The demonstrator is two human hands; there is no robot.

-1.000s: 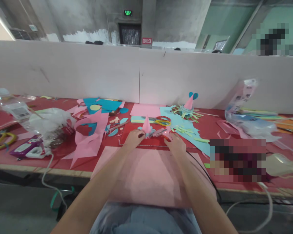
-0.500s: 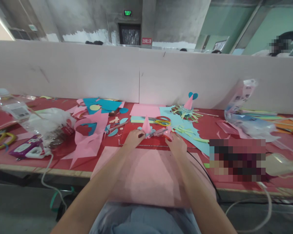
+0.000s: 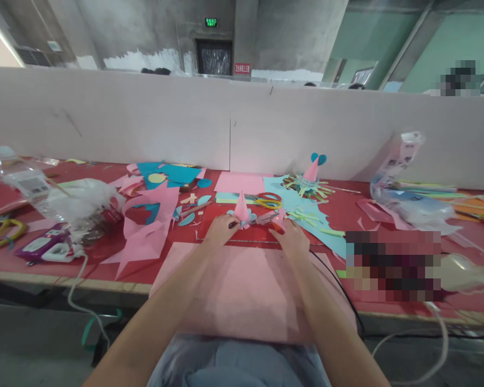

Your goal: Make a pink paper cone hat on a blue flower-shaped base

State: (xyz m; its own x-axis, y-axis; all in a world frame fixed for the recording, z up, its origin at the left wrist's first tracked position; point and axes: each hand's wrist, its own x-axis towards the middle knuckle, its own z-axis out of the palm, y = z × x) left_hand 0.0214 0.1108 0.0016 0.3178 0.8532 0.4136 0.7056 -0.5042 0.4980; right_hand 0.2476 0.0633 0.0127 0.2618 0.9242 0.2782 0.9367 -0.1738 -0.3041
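A pink paper cone (image 3: 242, 207) stands upright on the red board, pale-blue paper around its foot. My left hand (image 3: 222, 230) is closed at the left side of that foot, fingertips pinching its edge. To the right, my right hand (image 3: 292, 235) is wrapped round a pink glue gun (image 3: 279, 219) with a small red light. The gun's nozzle points left and reaches close to the cone's base; whether it touches, I cannot tell. Behind the hands lie yellow-and-red-handled scissors (image 3: 269, 200). A finished-looking pink cone (image 3: 312, 171) with blue round ears and green paper strips stands farther back.
Cut pink paper (image 3: 155, 228) and blue sheets (image 3: 167, 173) lie left. A light-blue sheet (image 3: 302, 204) is at right. A purple device (image 3: 44, 244), a plastic bottle (image 3: 22, 174) and a plastic bag (image 3: 80, 201) crowd the left. A white partition (image 3: 165, 123) closes the back.
The glue gun and my right hand have shifted very slightly, with the nozzle still at the cone's base. My left hand and the cone look nearly unmoved.
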